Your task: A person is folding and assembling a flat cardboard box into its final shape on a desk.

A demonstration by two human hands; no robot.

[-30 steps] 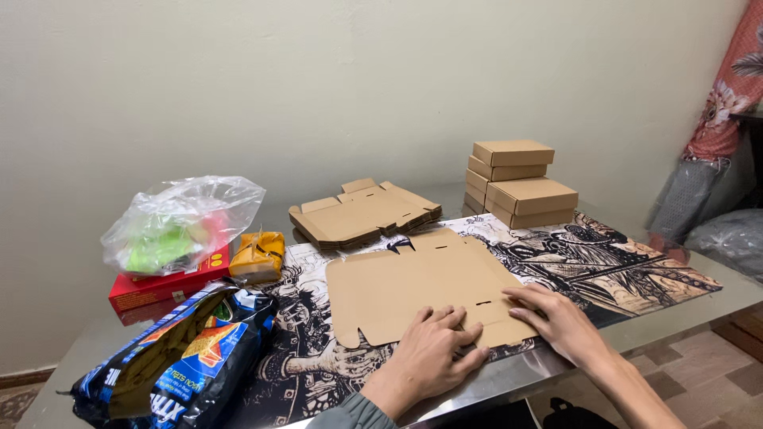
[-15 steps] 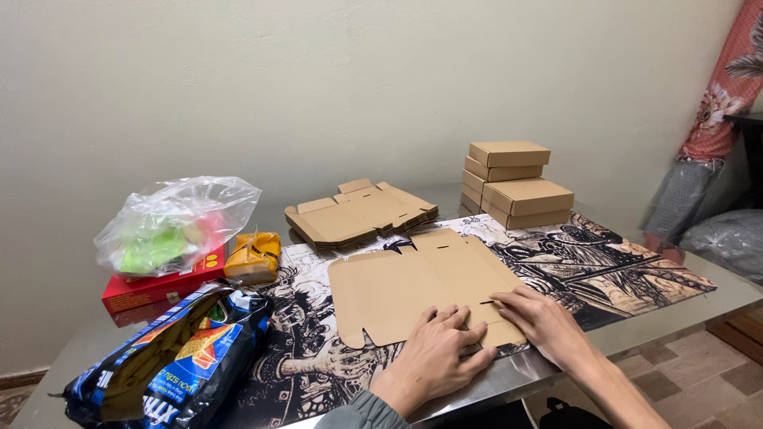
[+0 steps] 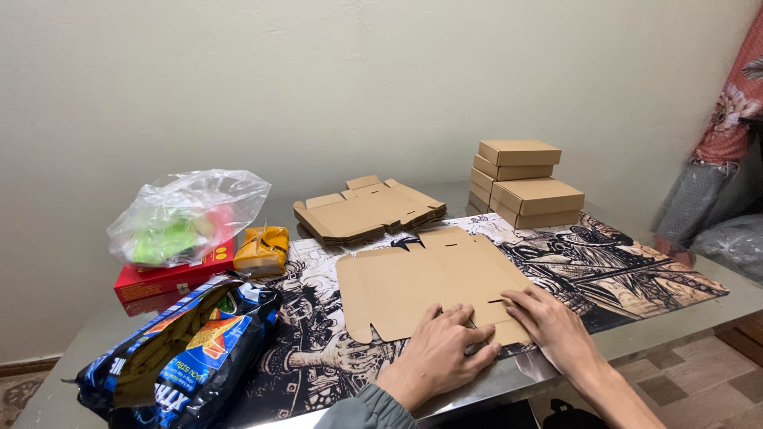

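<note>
A flat, unfolded brown cardboard box blank (image 3: 421, 282) lies on a printed black-and-white mat (image 3: 628, 270) on the table. My left hand (image 3: 441, 349) presses palm-down on the blank's near edge, fingers spread. My right hand (image 3: 552, 326) rests flat on the near right corner of the blank, fingertips beside a small slot. Neither hand holds anything. Behind the blank sits a stack of more flat blanks (image 3: 369, 208). Several folded cardboard boxes (image 3: 524, 183) are stacked at the back right.
At the left are a blue snack bag (image 3: 179, 349), a red box (image 3: 167, 274) under a clear plastic bag (image 3: 187, 214), and a small yellow packet (image 3: 262, 249). The metal table edge (image 3: 509, 381) runs near me. Patterned cloth (image 3: 727, 103) hangs at the far right.
Both hands have shifted slightly on the near edge of the blank, still pressing it flat. The view has moved a little.
</note>
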